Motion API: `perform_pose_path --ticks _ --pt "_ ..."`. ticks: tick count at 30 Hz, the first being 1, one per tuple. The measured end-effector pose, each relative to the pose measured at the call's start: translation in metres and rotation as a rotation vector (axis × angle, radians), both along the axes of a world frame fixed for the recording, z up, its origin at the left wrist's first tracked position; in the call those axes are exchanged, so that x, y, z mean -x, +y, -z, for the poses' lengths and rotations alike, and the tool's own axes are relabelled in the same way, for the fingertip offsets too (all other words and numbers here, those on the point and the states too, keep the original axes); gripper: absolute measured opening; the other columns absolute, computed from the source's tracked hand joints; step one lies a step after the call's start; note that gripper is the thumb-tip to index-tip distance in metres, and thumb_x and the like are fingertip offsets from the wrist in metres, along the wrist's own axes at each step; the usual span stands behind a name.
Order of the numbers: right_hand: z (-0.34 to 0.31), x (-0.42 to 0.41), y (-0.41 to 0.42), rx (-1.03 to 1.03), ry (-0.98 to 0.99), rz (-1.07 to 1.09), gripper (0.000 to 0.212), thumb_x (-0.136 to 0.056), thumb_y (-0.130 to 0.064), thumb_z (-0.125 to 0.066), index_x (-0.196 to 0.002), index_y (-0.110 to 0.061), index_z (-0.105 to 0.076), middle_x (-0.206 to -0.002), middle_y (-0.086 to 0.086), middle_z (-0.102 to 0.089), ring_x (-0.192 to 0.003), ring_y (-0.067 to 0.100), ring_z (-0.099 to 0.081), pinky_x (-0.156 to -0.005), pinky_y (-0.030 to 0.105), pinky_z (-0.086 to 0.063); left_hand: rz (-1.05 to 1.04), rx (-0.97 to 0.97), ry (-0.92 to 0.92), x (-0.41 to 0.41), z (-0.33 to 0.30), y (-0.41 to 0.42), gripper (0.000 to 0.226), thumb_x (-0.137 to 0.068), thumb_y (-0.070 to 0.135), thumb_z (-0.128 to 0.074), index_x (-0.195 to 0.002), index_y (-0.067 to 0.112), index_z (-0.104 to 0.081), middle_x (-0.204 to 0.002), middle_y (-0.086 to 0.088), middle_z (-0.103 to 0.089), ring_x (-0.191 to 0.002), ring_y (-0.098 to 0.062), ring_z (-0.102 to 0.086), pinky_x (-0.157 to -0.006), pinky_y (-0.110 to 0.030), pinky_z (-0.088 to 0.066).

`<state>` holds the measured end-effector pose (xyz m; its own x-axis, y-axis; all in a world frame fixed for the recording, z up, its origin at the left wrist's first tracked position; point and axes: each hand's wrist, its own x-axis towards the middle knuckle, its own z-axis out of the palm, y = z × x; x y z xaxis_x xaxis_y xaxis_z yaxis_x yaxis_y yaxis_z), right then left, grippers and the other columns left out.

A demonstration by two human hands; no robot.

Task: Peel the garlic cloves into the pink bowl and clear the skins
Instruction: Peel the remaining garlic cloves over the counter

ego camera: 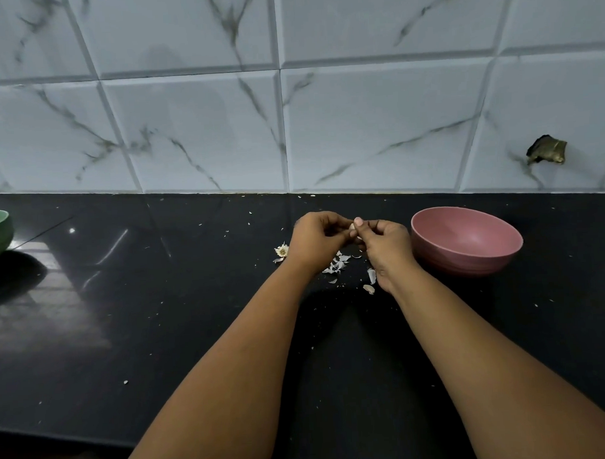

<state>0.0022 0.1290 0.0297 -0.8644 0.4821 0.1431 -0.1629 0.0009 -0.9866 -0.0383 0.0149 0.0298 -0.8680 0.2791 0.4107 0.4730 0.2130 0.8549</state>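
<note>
1. Garlic clove (352, 226) sits pinched between left hand (317, 241) and right hand (385, 245), above the black counter (194, 301), just left of the pink bowl (466, 240).
2. Risk: a slippery clove could pop free and miss the bowl.
3. Risk: loose skins (336, 262) below may scatter further, complicating clearing.

Two bare forearms enter from about five and seven o'clock, long and slim, narrowing to the wrists. No sleeve reaches into view on either. The left hand (317, 237) and right hand (385, 247) wear no glove, ring, bracelet or watch. One short, pale, unpainted nail shows at twelve o'clock on the right hand.
</note>
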Motion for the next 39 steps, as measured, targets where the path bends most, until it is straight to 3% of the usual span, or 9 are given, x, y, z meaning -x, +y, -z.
perform_pose_path --ticks 3,6,14,18,24,27,30,33,39 --pt "0.005 0.004 -0.002 -0.136 -0.017 0.038 0.021 -0.092 -0.022 -0.064 -0.072 -0.015 -0.067 -0.073 0.0 -0.07 -0.064 0.006 -0.061 -0.074 0.026 -0.053 -0.033 0.005 -0.033 0.003 0.001 -0.004 0.008 -0.079 0.007 -0.078 -0.086 0.006 -0.073 -0.079 -0.013 -0.073 -0.078 -0.024 -0.073 -0.079 -0.04 -0.06" --pt "0.005 0.006 -0.004 -0.237 -0.033 0.082 0.021 -0.096 -0.028 -0.057 -0.087 -0.011 -0.065 -0.084 0.002 -0.071 -0.076 0.015 -0.064 -0.075 0.031 -0.051 0.004 -0.044 -0.089 0.001 0.0 -0.003 0.005 -0.085 0.006 -0.072 -0.089 0.005 -0.069 -0.081 -0.011 -0.072 -0.078 -0.02 -0.071 -0.077 -0.032 -0.059" --pt "-0.004 0.003 0.013 -0.599 -0.016 0.14 0.016 -0.096 -0.01 -0.047 -0.09 -0.014 -0.062 -0.083 0.002 -0.065 -0.075 0.017 -0.062 -0.061 0.023 -0.041 -0.056 -0.022 -0.238 0.003 0.003 0.002 0.022 -0.104 0.019 -0.037 -0.095 0.015 -0.057 -0.073 0.002 -0.052 -0.066 -0.014 -0.047 -0.067 -0.03 -0.042" --pt "0.001 0.0 0.019 -0.73 -0.121 0.05 0.016 -0.092 -0.004 -0.053 -0.091 -0.011 -0.067 -0.092 0.008 -0.068 -0.077 0.017 -0.06 -0.064 0.02 -0.04 -0.05 -0.045 -0.214 0.005 0.002 0.002 0.034 -0.105 0.021 -0.036 -0.081 0.021 -0.06 -0.074 0.005 -0.05 -0.06 -0.01 -0.045 -0.058 -0.024 -0.037" --pt "-0.001 -0.006 0.018 -0.886 -0.215 -0.047 0.013 -0.089 -0.014 -0.067 -0.098 -0.013 -0.076 -0.093 0.005 -0.072 -0.075 0.011 -0.057 -0.066 0.014 -0.038 0.036 -0.2 -0.3 0.0 -0.002 0.0 0.028 -0.104 0.015 -0.042 -0.099 0.003 -0.066 -0.069 0.002 -0.054 -0.045 0.002 -0.043 -0.047 -0.01 -0.036" --pt "-0.003 -0.009 0.018 -0.815 -0.057 0.036 0.006 -0.081 -0.02 -0.075 -0.084 -0.015 -0.077 -0.08 0.001 -0.072 -0.067 0.01 -0.059 -0.055 0.009 -0.039 0.048 -0.207 -0.313 -0.001 -0.001 -0.001 0.026 -0.104 0.013 -0.043 -0.106 0.0 -0.065 -0.068 -0.002 -0.058 -0.043 0.002 -0.043 -0.046 -0.011 -0.037" --pt "-0.005 -0.006 0.019 -0.475 0.04 0.132 0.014 -0.078 -0.027 -0.079 -0.07 -0.022 -0.068 -0.071 -0.004 -0.068 -0.064 0.011 -0.06 -0.06 0.022 -0.048 0.075 -0.229 -0.303 -0.001 -0.001 0.001 0.017 -0.103 0.014 -0.045 -0.106 0.01 -0.061 -0.067 -0.002 -0.058 -0.045 0.0 -0.045 -0.049 -0.016 -0.037" --pt "-0.008 -0.005 0.013 -0.058 -0.003 -0.057 0.011 -0.085 -0.024 -0.073 -0.078 -0.017 -0.068 -0.075 0.002 -0.069 -0.067 0.011 -0.06 -0.059 0.02 -0.049 0.115 -0.244 -0.278 -0.004 -0.004 0.003 0.01 -0.102 0.015 -0.046 -0.101 0.013 -0.055 -0.065 -0.001 -0.055 -0.047 0.0 -0.045 -0.051 -0.016 -0.037" --pt "-0.008 -0.01 0.01 0.127 -0.01 -0.261 0.008 -0.088 -0.012 -0.066 -0.082 -0.007 -0.068 -0.068 0.004 -0.068 -0.066 0.011 -0.06 -0.06 0.018 -0.045 0.16 -0.206 -0.248 -0.008 -0.006 0.002 0.013 -0.101 0.019 -0.05 -0.094 0.01 -0.056 -0.064 -0.001 -0.055 -0.048 -0.002 -0.045 -0.049 -0.015 -0.037"
